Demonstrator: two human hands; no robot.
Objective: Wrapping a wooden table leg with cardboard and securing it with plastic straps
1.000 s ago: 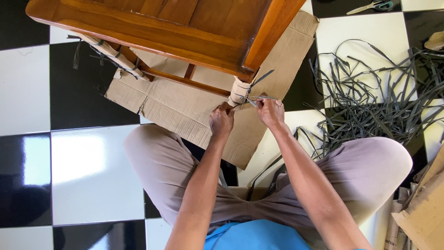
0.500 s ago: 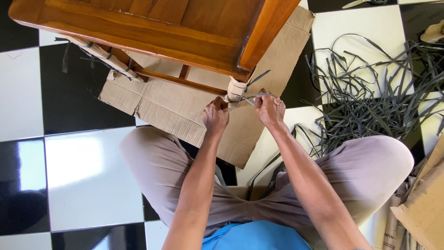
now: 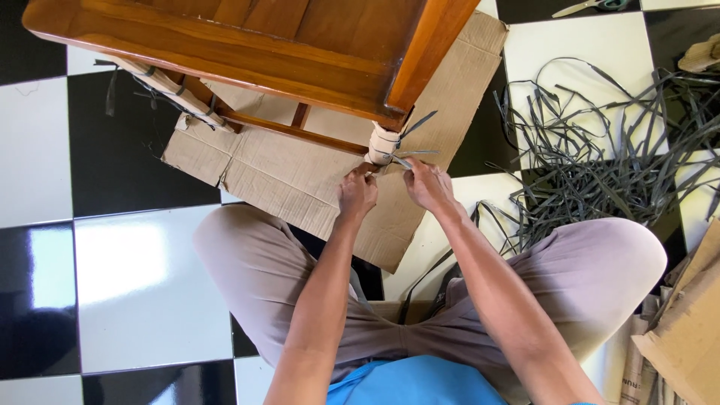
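Observation:
A wooden table [image 3: 247,45] stands over me, its near leg [image 3: 382,142] wrapped in brown cardboard and bound with dark plastic strap [image 3: 411,126]. My left hand [image 3: 357,193] is closed against the foot of that wrapped leg. My right hand [image 3: 426,184] pinches the loose ends of the dark strap just right of the leg. I sit cross-legged on the floor, both knees spread.
Flat cardboard [image 3: 300,180] lies under the table. A tangled heap of dark straps [image 3: 600,150] covers the checkered floor at right. Scissors [image 3: 596,6] lie at the top edge. Cardboard pieces [image 3: 682,330] are stacked at lower right. A second wrapped leg [image 3: 169,86] shows at left.
My right hand has dropped slightly and moved closer to the leg; the strap ends it held out to the right now sit nearer the wrap. The left hand barely moved.

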